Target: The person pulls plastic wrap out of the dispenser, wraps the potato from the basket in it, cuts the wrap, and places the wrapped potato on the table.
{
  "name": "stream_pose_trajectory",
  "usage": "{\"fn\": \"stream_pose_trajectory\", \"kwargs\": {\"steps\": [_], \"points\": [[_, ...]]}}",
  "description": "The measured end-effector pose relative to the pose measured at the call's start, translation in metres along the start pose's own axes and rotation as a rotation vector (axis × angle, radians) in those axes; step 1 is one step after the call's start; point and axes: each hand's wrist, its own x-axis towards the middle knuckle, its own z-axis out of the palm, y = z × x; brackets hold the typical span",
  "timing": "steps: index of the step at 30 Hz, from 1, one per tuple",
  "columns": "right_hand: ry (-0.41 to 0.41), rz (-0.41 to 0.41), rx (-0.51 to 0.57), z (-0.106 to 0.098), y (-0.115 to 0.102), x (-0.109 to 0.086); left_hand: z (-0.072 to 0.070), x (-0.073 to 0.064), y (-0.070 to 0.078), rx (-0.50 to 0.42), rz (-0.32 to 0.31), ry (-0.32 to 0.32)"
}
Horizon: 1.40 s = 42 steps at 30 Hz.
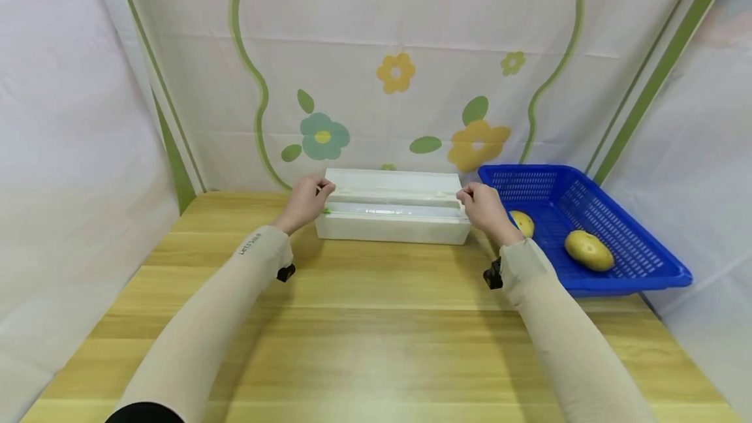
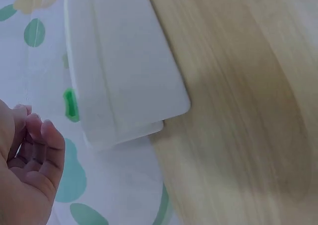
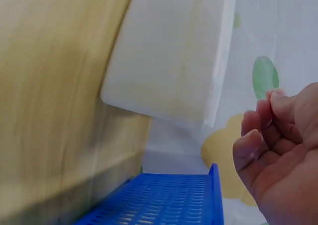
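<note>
A long white cling film dispenser box [image 1: 392, 230] sits at the back of the table, its lid [image 1: 393, 179] raised. Inside lies a shiny roll of clear film [image 1: 388, 211], and a small green piece [image 2: 71, 106] shows at the left end. My left hand [image 1: 306, 202] pinches the film's left edge between thumb and fingertips, above the box's left end. Opposite it, my right hand [image 1: 485, 210] pinches the right edge over the other end. The transparent film stretched between the hands is barely visible. Both wrist views show the thumbs meeting the fingertips.
To the right stands a blue plastic basket [image 1: 637, 240] with slotted walls. It holds a potato [image 1: 589, 250] and another potato [image 1: 521, 223], partly hidden by my right hand. Behind the wooden table [image 1: 376, 338] hangs a flower-patterned cloth [image 1: 364, 83], close to the box.
</note>
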Motion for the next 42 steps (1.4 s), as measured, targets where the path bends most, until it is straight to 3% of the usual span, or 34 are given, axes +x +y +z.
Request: {"fn": "stream_pose_trajectory", "kwargs": {"steps": [6,12,21,35,42], "points": [[0.031,-0.034,-0.002,-0.012,-0.003,0.004,-0.009,0.005,0.003,-0.046,0.001,0.031],[0.048,-0.086,-0.036,-0.028,-0.013,0.005,-0.021,0.010,0.011,-0.107,-0.015,0.024],[0.081,-0.108,-0.025,-0.052,-0.022,0.011,-0.042,0.021,0.032,-0.095,0.054,0.105],[0.094,-0.130,0.019,-0.091,-0.033,0.024,-0.067,0.035,0.064,-0.151,0.093,0.149],[0.120,-0.171,0.045,-0.107,-0.043,0.030,-0.081,0.040,0.075,-0.133,0.132,0.169]]}}
